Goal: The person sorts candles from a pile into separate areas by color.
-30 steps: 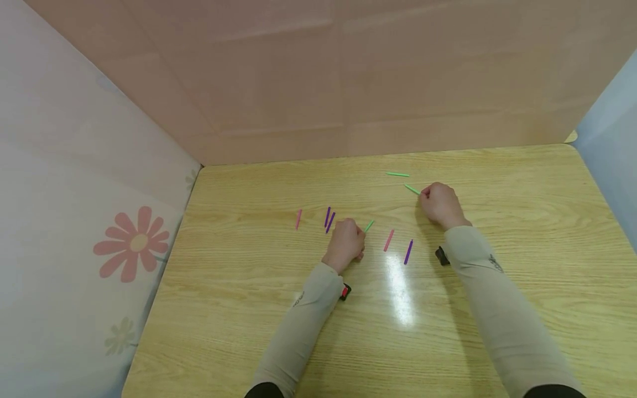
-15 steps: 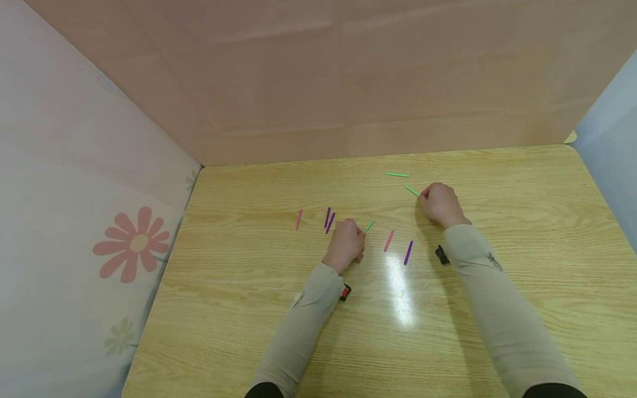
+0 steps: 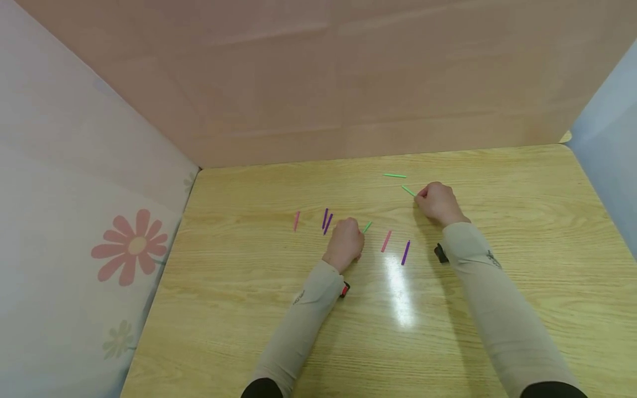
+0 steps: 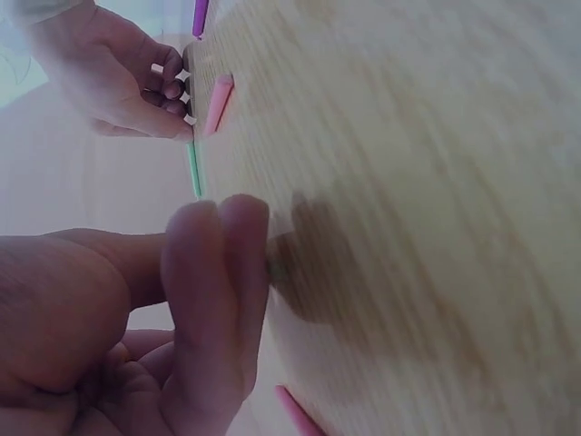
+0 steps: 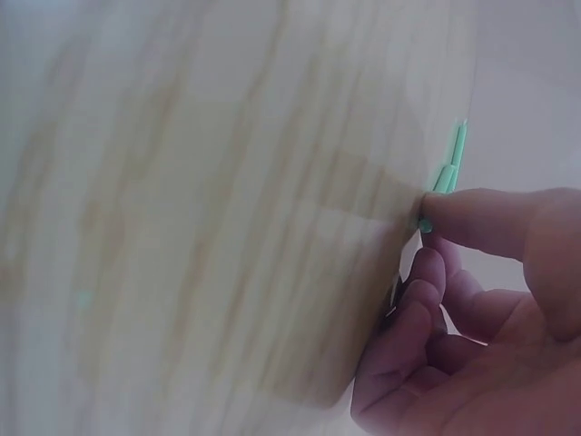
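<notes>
In the head view my left hand (image 3: 344,243) is low over the table, pinching the near end of a short green stick (image 3: 367,226). In the left wrist view its fingers (image 4: 218,291) cover nearly all of that stick. Farther back and to the right, my right hand (image 3: 438,203) pinches one end of a second green stick (image 3: 408,190) between thumb and fingertip. That stick's rounded end shows under the thumb (image 5: 481,218) in the right wrist view. Behind it lies a third green stick (image 3: 395,176), roughly parallel to the table's back edge.
Between the hands lie a pink stick (image 3: 386,241) and a purple stick (image 3: 406,252). Left of my left hand are two purple sticks (image 3: 328,224) side by side and another pink stick (image 3: 297,221). A tan panel (image 3: 338,83) rises behind the wooden table (image 3: 224,309).
</notes>
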Action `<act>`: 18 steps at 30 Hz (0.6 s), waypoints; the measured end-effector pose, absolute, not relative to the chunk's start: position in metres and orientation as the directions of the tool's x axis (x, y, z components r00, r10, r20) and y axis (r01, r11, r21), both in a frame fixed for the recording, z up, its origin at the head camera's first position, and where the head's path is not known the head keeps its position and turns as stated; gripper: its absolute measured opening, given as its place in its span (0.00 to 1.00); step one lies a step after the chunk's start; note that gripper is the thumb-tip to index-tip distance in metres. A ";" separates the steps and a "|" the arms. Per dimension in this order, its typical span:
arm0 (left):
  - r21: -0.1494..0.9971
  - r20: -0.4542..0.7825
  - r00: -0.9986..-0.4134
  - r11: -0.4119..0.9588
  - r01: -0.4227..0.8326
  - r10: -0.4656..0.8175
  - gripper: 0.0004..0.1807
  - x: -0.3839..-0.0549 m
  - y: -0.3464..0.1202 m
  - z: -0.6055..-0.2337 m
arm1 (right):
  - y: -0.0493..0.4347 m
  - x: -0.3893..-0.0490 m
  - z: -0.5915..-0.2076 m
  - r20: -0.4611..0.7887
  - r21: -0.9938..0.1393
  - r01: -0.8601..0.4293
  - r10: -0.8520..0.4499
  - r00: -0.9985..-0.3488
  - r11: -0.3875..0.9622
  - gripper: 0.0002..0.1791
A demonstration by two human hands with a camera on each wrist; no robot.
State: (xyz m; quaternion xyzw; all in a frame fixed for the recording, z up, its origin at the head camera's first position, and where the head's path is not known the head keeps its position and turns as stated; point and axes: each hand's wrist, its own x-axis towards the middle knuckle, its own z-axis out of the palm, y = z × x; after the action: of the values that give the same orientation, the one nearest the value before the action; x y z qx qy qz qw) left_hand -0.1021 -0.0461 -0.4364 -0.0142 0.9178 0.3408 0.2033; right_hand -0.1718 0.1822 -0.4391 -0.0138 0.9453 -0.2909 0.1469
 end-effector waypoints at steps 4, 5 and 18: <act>0.605 -0.358 -0.923 0.789 -0.111 0.145 0.17 -0.103 -0.047 -0.436 | 0.182 -0.172 -0.440 -0.266 -0.564 0.053 -0.121 -0.957 0.824 0.18; 0.603 -0.348 -0.925 0.792 -0.096 0.152 0.18 -0.103 -0.047 -0.437 | 0.183 -0.173 -0.440 -0.264 -0.566 0.050 -0.124 -0.957 0.823 0.18; 0.548 -0.269 -0.936 0.836 0.044 0.226 0.24 -0.108 -0.052 -0.439 | 0.186 -0.171 -0.438 -0.266 -0.594 0.054 -0.133 -0.955 0.803 0.19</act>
State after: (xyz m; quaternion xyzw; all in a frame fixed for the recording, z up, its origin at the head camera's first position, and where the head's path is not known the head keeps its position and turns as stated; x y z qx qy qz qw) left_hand -0.1077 -0.0517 -0.4395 0.0715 0.9440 0.2777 0.1633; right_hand -0.1712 0.1863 -0.4383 -0.0213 0.9376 -0.3135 0.1490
